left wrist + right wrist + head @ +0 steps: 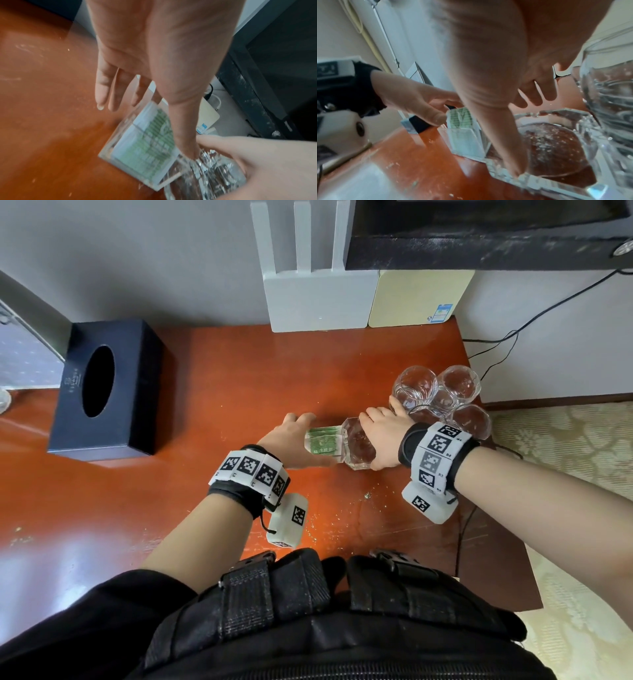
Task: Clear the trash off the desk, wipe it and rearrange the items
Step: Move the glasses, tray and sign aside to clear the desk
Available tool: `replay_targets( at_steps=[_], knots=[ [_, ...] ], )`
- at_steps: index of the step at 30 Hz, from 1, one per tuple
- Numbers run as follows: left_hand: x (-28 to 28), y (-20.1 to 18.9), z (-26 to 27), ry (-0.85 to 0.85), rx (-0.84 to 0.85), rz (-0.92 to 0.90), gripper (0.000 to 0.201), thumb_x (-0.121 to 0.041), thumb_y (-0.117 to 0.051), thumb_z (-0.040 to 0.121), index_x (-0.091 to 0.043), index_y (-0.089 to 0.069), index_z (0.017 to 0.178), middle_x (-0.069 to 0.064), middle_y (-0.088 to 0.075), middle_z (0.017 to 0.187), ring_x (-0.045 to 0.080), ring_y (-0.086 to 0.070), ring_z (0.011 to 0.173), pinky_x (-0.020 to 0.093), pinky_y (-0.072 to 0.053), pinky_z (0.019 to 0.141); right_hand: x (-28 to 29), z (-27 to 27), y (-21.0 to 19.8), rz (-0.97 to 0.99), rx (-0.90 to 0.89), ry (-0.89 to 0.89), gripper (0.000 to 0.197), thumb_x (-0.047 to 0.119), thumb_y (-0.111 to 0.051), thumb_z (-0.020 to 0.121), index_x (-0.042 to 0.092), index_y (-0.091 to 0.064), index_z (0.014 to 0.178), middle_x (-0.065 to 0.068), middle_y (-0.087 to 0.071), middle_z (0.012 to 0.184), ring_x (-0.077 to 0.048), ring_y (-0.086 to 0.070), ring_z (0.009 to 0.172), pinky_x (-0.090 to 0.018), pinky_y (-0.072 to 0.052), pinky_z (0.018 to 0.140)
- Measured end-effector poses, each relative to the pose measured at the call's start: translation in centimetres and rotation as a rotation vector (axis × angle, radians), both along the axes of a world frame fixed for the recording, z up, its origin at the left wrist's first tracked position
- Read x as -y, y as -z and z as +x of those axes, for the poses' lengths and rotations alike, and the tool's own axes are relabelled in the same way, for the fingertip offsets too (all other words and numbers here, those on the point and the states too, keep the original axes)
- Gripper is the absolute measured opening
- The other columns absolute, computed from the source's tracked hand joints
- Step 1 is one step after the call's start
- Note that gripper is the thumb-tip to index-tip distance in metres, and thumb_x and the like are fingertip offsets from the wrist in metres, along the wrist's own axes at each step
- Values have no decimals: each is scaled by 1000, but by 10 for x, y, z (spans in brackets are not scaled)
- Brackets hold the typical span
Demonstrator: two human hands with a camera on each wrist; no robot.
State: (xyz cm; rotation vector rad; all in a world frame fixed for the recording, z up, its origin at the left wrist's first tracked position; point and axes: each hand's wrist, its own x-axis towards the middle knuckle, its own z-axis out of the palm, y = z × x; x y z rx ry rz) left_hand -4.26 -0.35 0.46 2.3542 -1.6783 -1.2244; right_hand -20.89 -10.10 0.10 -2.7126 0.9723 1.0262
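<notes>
On the red-brown desk (239, 371) a clear plastic box (323, 441) of green-and-white packets sits against a cut-glass ashtray (358, 446). My left hand (308, 440) spans the box. Its thumb (183, 135) lies along the near side, and its straight fingers (102, 93) reach past the far end. The box (142, 142) looks blurred in the left wrist view. My right hand (371, 440) grips the ashtray (556, 148), thumb (513, 167) on the near rim, fingers over the far rim. The ashtray's floor shows pale specks.
Three clear glasses (459, 381) cluster right of the ashtray, near the desk's right edge. A black tissue box (106, 392) stands at the left. A white router (318, 299) and a yellow box (418, 299) stand against the back wall. Crumbs (368, 495) dot the front.
</notes>
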Motion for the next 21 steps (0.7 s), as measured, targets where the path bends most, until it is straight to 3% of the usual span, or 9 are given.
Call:
replay_targets(
  at_steps=[2,4,7,13,17,21],
  knots=[
    [-2,-9,5,-54,31,-33,91,-61,-63,77,-25,-19,147,3,-29,146,24,-47,123,36,-44,90,-6,0,-8,54,106,67,81,39,-61,83,10,-21,147,-10,-27,150,-28,-24,140,-49,0,118],
    [-4,-15,11,-151,53,-126,77,-57,-56,85,-18,-27,145,7,-34,145,25,-46,125,37,-42,97,-14,1,-17,82,286,120,62,30,-54,87,11,-33,142,-9,-32,147,-28,-30,136,-48,-17,116],
    [-13,-21,22,-260,68,-277,56,-46,-50,93,-11,-42,136,10,-47,136,25,-51,118,36,-43,97,-27,6,-28,139,536,197,50,26,-51,91,11,-41,138,-6,-36,144,-26,-35,132,-46,-35,107],
    [-51,-37,36,-369,71,-382,35,-33,-53,92,-10,-58,118,6,-61,116,22,-58,105,31,-47,88,-55,32,-45,307,763,373,37,23,-54,92,13,-52,128,-2,-56,126,-17,-54,112,-33,-43,99],
    [-87,-45,47,-447,80,-399,30,-29,-54,92,-10,-60,114,4,-64,109,20,-59,97,27,-47,79,-76,52,-59,405,796,390,33,24,-57,92,15,-55,123,1,-60,112,-14,-57,98,-26,-46,88],
    [-127,-50,63,-516,68,-394,30,-27,-55,92,-10,-60,116,5,-64,110,20,-59,99,28,-48,82,-103,72,-64,482,809,374,26,24,-59,91,14,-60,115,1,-62,104,-14,-59,95,-25,-48,82]
  ],
)
